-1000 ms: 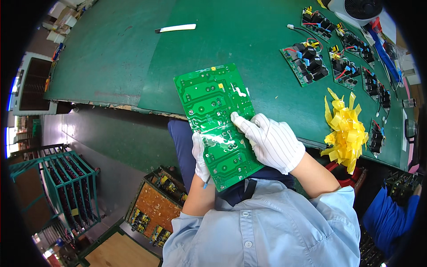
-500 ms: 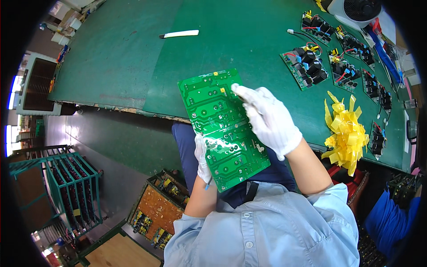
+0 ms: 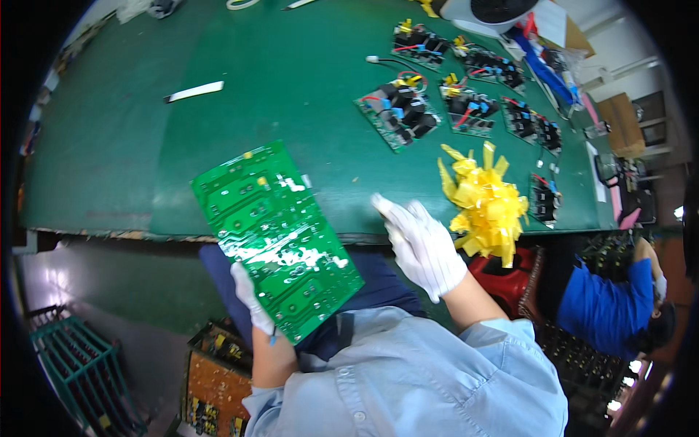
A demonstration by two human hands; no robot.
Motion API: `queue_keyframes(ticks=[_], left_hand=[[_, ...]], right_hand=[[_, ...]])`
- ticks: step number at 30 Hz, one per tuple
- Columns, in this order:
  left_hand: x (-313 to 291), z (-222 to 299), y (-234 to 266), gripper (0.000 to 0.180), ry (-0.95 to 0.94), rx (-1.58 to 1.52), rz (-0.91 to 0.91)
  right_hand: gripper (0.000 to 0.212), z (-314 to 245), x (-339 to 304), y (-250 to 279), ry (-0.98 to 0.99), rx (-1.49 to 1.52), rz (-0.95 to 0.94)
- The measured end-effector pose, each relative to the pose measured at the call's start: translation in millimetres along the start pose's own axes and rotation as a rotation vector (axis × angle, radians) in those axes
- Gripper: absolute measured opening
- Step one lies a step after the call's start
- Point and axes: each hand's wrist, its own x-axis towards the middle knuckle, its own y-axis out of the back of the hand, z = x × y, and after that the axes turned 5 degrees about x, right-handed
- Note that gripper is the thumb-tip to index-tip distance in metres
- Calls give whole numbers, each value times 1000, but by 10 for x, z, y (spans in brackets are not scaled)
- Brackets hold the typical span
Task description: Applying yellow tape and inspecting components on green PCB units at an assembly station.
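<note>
In my left hand (image 3: 250, 297), which wears a white glove, a large green circuit board (image 3: 302, 227) is held by its lower left edge. The board's flat side with solder joints faces up, glare lies across its middle, and two small yellow spots show near its far end. My right hand (image 3: 426, 251), also in a white glove, hangs apart from the board, to its right. Its fingers are pressed together, and I cannot make out what is between the tips. Just beyond that hand, a bunch of yellow tape strips (image 3: 484, 206) sits at the table's near edge.
Several boards with black parts (image 3: 399, 109) stand on the green table (image 3: 291, 87) at the right. A white-handled brush-like tool (image 3: 194, 91) lies farther left. A fan-like device (image 3: 495, 11) is at the back. On the right sits a co-worker in blue (image 3: 608, 306). A teal rack (image 3: 84, 364) stands lower left.
My right hand has come away from the board, toward the yellow strips. The view has swung to the right, and the board is still in my left hand.
</note>
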Motion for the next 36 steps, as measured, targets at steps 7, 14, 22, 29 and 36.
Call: queue_keyframes(ticks=[7, 14, 22, 29, 36], left_hand=[[-4, 36, 389, 68, -58, 389, 131], [0, 74, 258, 65, -47, 336, 154], [-31, 10, 289, 71, 51, 151, 7], [-32, 31, 33, 83, 58, 298, 42], [-67, 46, 143, 82, 142, 226, -97]], right_hand=[[47, 405, -875, 436, -361, -340, 135], [43, 504, -862, 322, -455, -471, -74], [50, 349, -698, 507, -507, 210, 55], [25, -196, 308, -249, 151, 149, 124], [21, -473, 891, -780, 271, 104, 167]])
